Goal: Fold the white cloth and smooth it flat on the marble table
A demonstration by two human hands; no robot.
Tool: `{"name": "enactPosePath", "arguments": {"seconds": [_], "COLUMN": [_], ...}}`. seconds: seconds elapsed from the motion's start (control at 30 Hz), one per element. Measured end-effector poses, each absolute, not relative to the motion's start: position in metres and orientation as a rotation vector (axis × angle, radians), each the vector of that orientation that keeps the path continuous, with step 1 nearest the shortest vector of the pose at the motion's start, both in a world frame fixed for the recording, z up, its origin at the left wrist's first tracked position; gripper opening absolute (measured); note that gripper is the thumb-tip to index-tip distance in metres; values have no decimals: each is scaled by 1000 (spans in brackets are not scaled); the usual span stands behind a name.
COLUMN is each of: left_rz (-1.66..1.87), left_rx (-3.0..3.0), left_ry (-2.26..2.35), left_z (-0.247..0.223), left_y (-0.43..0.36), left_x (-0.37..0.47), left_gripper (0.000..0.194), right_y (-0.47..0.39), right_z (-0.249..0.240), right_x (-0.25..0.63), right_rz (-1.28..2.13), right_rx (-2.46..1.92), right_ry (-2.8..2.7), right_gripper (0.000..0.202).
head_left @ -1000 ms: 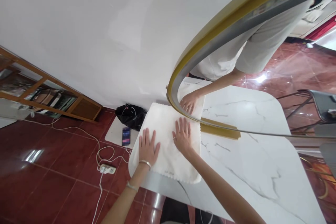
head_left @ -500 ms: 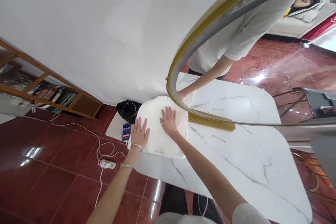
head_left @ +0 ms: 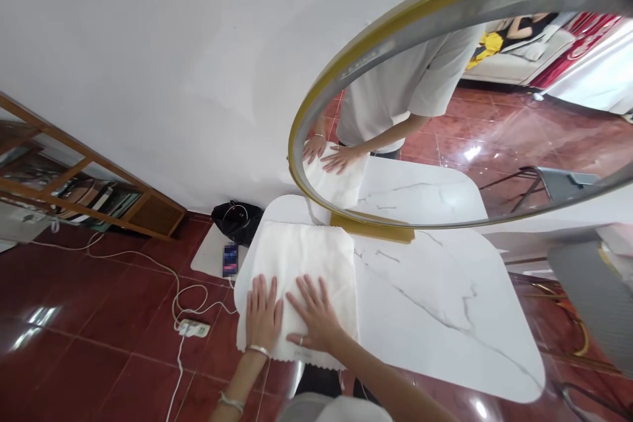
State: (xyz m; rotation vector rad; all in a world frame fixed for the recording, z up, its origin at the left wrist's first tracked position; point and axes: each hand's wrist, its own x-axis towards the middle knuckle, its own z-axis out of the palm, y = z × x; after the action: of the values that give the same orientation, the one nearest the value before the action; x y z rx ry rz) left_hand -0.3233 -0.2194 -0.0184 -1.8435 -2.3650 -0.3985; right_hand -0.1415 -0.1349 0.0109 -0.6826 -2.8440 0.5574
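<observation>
A white cloth (head_left: 311,250) with scalloped edges lies spread over the left end of the white marbled table (head_left: 420,316). Its near edge hangs past the table's front edge. My left hand (head_left: 264,316) rests flat on the cloth's near left part, fingers stretched out, a bracelet at the wrist. Beside it, my right hand (head_left: 315,316) is laid on the cloth with fingers spread and a ring on one finger. Neither hand grips anything. Both hands and the cloth show again in the mirror behind.
An oval gold-framed mirror (head_left: 316,89) leans over the table's back, on a gold base (head_left: 373,227). Left of the table are a black bag (head_left: 240,223), a phone (head_left: 230,259) and a power strip (head_left: 194,328) with cables on the red tiles. A wooden shelf (head_left: 155,214) stands farther left.
Both hands and the cloth have slid toward me, from the table's back to its front edge. Bare tabletop now shows behind the cloth. The view has also shifted.
</observation>
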Motion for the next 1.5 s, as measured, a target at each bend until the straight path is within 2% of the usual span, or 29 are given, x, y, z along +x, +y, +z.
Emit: {"name": "enactPosePath", "arguments": {"seconds": [0.2, 0.33, 0.43, 0.57, 0.73, 0.87, 1.03, 1.37, 1.5], "left_rz": [-429, -488, -496, -468, -460, -457, -482, -496, -637], "left_rx": [-2067, -2095, -2097, -1970, -1787, -1767, -1832, -2107, -2154], "left_ry": [-2245, -2211, -2199, -2249, -2320, -2307, -2237, -2031, -2045], "left_z": [-20, -22, -24, -27, -32, -36, -41, -65, -66], "left_y": [-156, -133, -132, -147, -177, -193, -188, -166, -155], "left_x": [-259, -235, -240, -271, -321, -335, -299, -179, -150], "left_gripper": [59, 61, 58, 54, 53, 56, 59, 69, 70], "right_y": [-115, -82, -47, -21, -36, -51, -54, -66, -76], "right_z": [-4, -6, -9, -11, -5, -5, -17, -31, -37], "right_x": [-68, -48, -68, -125, -190, -198, -152, -1, 32], "right_rz": [359, 220, 126, 178, 322, 328, 234, 51, 38], "right_rx": [-948, -1104, -1220, -1208, -1093, -1019, -1053, -1285, -1351], "right_ry": [-2756, -2638, -2591, -2654, -2702, -2695, -2636, -2479, -2401], "right_gripper": [84, 72, 70, 71, 76, 75, 72, 74, 76]}}
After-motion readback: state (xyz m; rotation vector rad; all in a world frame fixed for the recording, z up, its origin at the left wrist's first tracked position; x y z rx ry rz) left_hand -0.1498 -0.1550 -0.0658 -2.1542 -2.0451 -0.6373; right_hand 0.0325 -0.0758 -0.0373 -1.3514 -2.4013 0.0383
